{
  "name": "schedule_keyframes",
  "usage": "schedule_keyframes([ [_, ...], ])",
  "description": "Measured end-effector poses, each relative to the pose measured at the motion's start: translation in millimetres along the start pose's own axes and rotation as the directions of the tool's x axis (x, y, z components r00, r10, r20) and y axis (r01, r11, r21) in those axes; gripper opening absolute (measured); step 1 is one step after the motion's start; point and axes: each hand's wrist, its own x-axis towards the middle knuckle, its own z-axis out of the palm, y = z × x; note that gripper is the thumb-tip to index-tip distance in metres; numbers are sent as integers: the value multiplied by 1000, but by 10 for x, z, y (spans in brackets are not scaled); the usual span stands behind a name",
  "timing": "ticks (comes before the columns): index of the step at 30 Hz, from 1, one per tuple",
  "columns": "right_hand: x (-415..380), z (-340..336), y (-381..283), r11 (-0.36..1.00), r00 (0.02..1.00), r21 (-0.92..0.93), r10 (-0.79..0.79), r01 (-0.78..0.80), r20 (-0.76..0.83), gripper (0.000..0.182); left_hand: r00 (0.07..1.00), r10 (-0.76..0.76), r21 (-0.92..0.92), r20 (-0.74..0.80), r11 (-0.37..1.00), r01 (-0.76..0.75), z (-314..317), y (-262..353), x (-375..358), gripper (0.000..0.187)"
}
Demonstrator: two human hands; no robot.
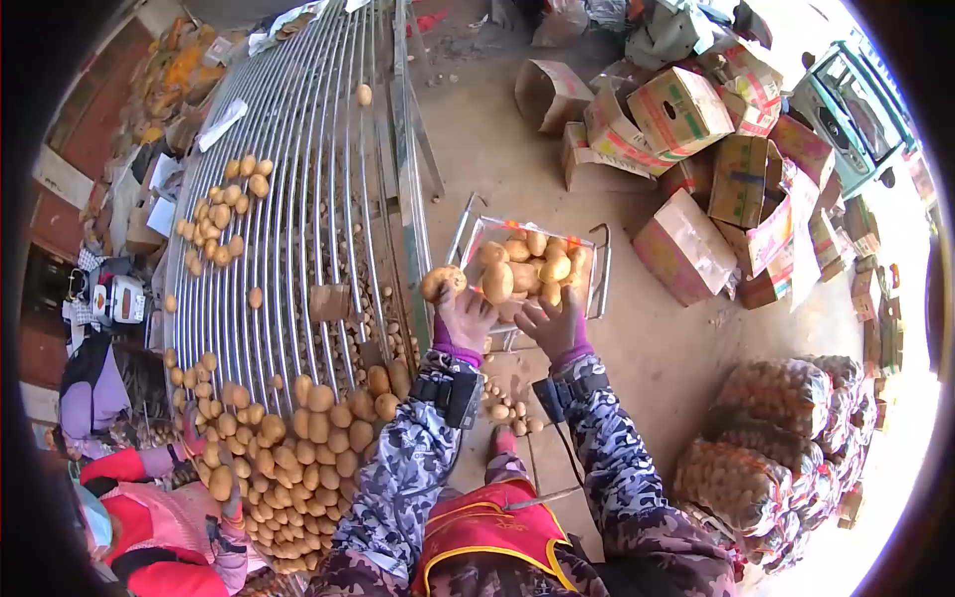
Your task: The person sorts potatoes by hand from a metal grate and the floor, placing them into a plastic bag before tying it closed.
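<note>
My left hand, gloved, has its fingers against a large potato and appears to grip it at the left edge of the box. Its underside is hidden. My right hand, also gloved, is spread open at the near side of the box, fingertips by the potatoes piled there. That open box, with a clear liner showing at its rim, rests on a metal frame. To the left, many potatoes lie on a sloping rack of metal bars.
Another person in pink and red reaches among potatoes at the lower left. Cardboard boxes are heaped at the upper right. Filled mesh sacks are stacked at the lower right. Small potatoes lie on the floor near my feet.
</note>
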Motion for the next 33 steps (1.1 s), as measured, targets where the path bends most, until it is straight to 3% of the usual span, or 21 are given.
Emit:
schedule_keyframes([
  [1,-97,10,-24,996,998,-91,16,-22,-64,75,999,37,58,-39,998,-34,-171,39,115,60],
  [3,-136,-391,21,978,984,-147,161,-149,80,62,982,114,135,-153,986,-94,-416,111,-55,46],
  [5,-189,-975,219,940,917,-220,313,-262,247,50,995,-74,90,-65,993,79,-546,311,-510,25],
  [7,-605,-966,417,921,945,-210,318,-328,-81,40,988,-76,94,-137,992,89,-590,381,-929,27],
  [9,-738,-981,630,908,927,-186,369,-374,-65,36,982,-173,117,-73,977,181,-843,468,-1229,34],
  [11,-1029,-754,754,846,923,-522,280,-108,263,38,999,-25,145,-22,989,28,-678,540,-1583,43],
  [12,-1168,-534,802,836,913,-533,312,-132,264,38,997,-5,282,71,959,-15,-654,628,-1711,44],
  [13,-1320,-228,850,804,917,-586,300,-95,262,39,998,19,272,56,962,-34,-694,705,-1834,44],
  [15,-1587,242,934,730,927,-683,262,-7,270,42,989,-1,620,149,779,-93,-779,851,-2055,45],
  [16,-1631,347,985,713,869,-701,322,38,375,46,982,-3,678,191,724,-129,-780,927,-2145,48],
  [17,-1676,441,1038,706,846,-707,350,44,402,46,969,118,694,217,679,-238,-847,894,-2210,51],
  [19,-1792,574,1207,513,688,-786,430,345,584,48,936,167,847,310,399,-351,-1175,943,-2334,46],
  [21,-1955,672,1379,396,695,-905,606,158,387,47,947,279,924,158,296,-241,-1051,1117,-2727,33],
  [23,-2018,470,1672,428,717,-890,570,158,402,48,901,403,965,163,125,-230,-1426,1148,-2927,30],
  [25,-2166,342,1902,183,794,-950,523,252,311,43,896,429,963,112,175,-204,-1387,1397,-3274,27],
  [27,-2176,-49,2277,331,847,-909,377,254,374,45,851,522,941,61,255,-224,-1582,1503,-3580,25],
  [28,-2238,2,2355,279,847,-908,351,312,399,45,841,530,962,106,160,-222,-2006,1486,-3620,24],
  [29,-2329,73,2443,226,847,-902,320,367,424,46,836,536,957,119,162,-240,-2117,1581,-3784,24],
  [31,-2344,127,2659,270,835,-908,373,319,405,45,885,432,822,-173,559,-112,-2344,1777,-4093,27],
  [32,-2349,175,2780,316,818,-915,435,252,376,44,815,565,896,-128,418,-149,-2498,1825,-4219,28],
  [33,-2387,236,2921,309,819,-910,420,275,390,44,798,580,943,-162,330,-49,-2574,1970,-4365,30],
])
